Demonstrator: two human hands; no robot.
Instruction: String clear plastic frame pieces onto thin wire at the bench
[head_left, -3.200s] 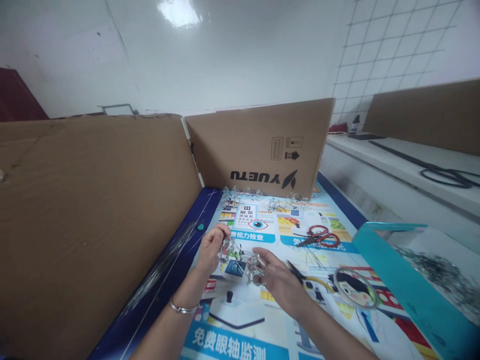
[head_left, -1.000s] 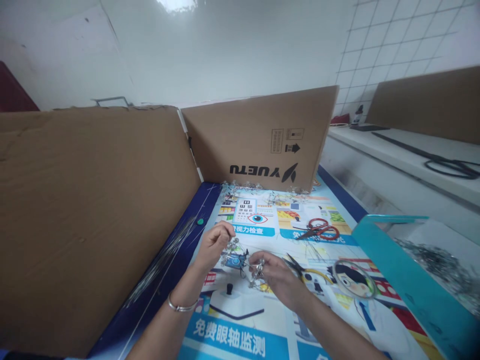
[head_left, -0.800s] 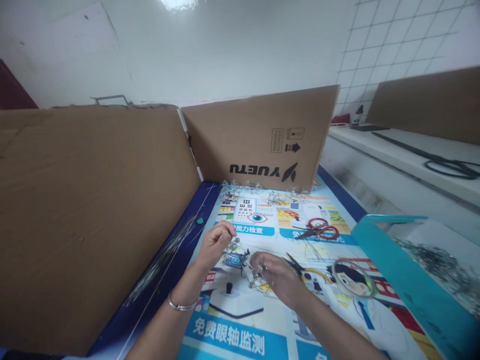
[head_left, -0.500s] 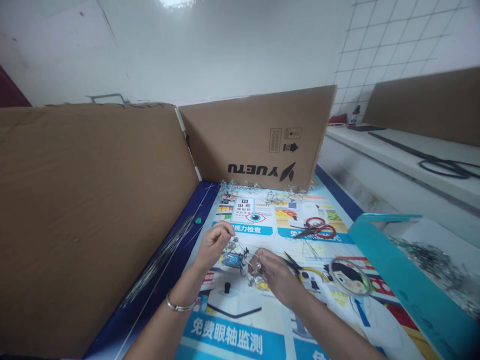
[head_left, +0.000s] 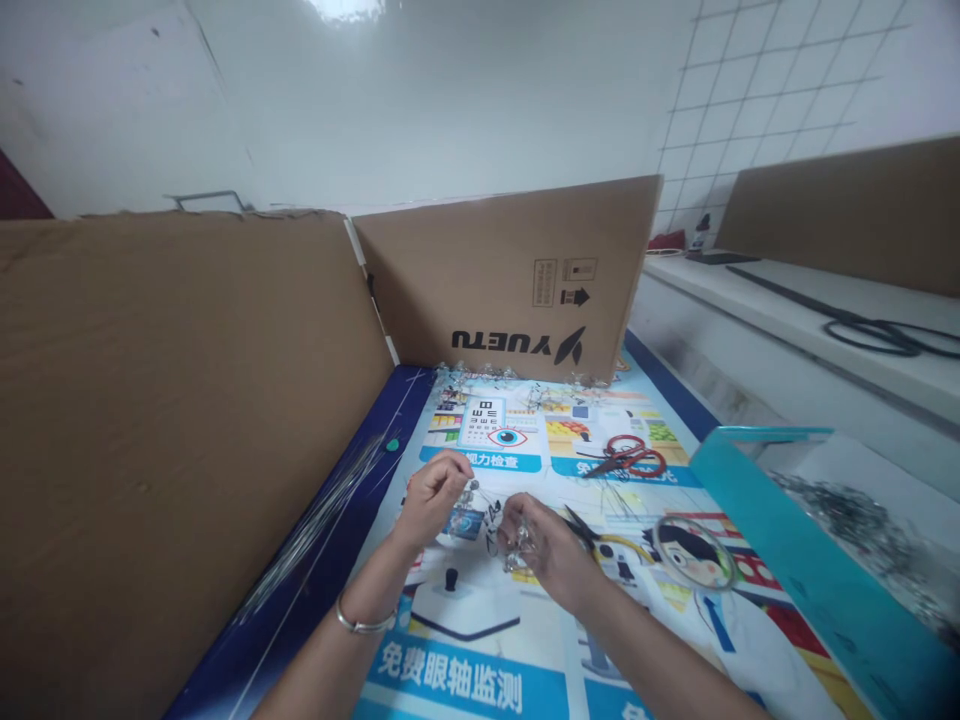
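Observation:
My left hand (head_left: 435, 497) is closed in a pinch above the printed table cover, a metal bangle on its wrist. Small clear beads and thin wire show just beside its fingertips. My right hand (head_left: 551, 550) curls around a cluster of clear beads on wire (head_left: 517, 550). Between the two hands lie thin wires with small black pieces (head_left: 492, 520), which seem to join the cluster; the exact link is too fine to make out. Behind my right hand are yellow-handled cutters (head_left: 600, 538), partly covered by it.
Red-handled scissors (head_left: 630, 457) and a clear ring-shaped coil (head_left: 694, 553) lie to the right. A teal box (head_left: 795, 560) holds tangled wire pieces. Straight wires (head_left: 322, 520) lie left, near a green piece (head_left: 392, 445). Beaded pieces (head_left: 480, 372) line the cardboard wall (head_left: 510, 270).
My right hand's fingers have curled further around the beaded cluster. My left hand keeps its pinch almost in place. The view has shifted slightly.

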